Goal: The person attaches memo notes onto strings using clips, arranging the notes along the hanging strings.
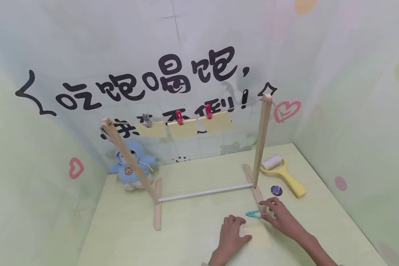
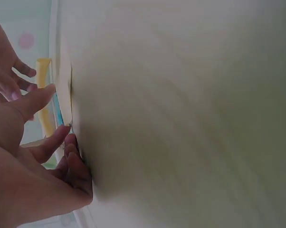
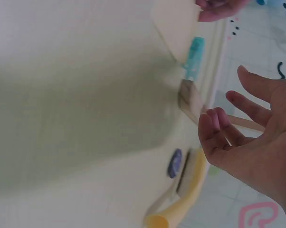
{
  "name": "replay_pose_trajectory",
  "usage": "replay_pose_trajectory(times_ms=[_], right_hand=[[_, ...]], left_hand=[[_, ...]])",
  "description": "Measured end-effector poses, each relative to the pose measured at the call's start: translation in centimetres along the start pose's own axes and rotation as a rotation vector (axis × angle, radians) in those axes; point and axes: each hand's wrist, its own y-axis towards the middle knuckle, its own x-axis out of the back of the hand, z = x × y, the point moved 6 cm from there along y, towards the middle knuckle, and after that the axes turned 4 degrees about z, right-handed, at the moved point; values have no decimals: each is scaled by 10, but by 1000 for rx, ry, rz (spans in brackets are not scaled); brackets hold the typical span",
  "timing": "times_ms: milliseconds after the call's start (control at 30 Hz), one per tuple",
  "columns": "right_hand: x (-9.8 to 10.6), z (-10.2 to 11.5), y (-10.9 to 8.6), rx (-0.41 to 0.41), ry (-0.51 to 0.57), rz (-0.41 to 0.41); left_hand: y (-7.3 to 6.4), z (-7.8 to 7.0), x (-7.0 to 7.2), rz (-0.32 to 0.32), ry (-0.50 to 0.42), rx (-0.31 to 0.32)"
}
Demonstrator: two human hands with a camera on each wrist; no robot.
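A yellow square of paper (image 1: 260, 236) lies on the table, with my left hand (image 1: 231, 234) at its left edge. Thumb and index finger are apart there, beside a small white ribbed patch (image 1: 242, 230). The other fingers of that hand bend against the tabletop in the left wrist view. Just beyond the paper lies a teal clothespin (image 1: 252, 214), its right end overlapped by my right hand (image 1: 282, 218) in the head view. From the right wrist, that hand's thumb and fingers are spread apart with nothing between them, above the teal clothespin (image 3: 195, 57).
A wooden frame (image 1: 262, 144) carries a string where one grey and two red clothespins (image 1: 179, 117) hold yellow papers (image 1: 183, 128). To the right are a yellow-handled lint roller (image 1: 290, 178) and a dark round disc (image 1: 276, 190). A plush toy in blue (image 1: 133, 168) sits behind the left post.
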Motion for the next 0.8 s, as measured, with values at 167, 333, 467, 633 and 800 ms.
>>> replay_pose_trajectory(times_ms=[167, 333, 467, 633, 800], right_hand=[[-26, -2, 2, -129, -83, 59], [-39, -1, 4, -239, -166, 102], [-42, -4, 3, -288, -168, 113], [-42, -6, 1, -298, -132, 103], [-39, -7, -3, -252, -43, 42]], left_hand=[[-8, -8, -2, -90, 147, -37], [-9, -9, -2, -71, 150, 0], [-9, -10, -3, -42, 137, 30], [-9, -10, -1, -15, 123, 41], [-9, -8, -1, 22, 129, 37]])
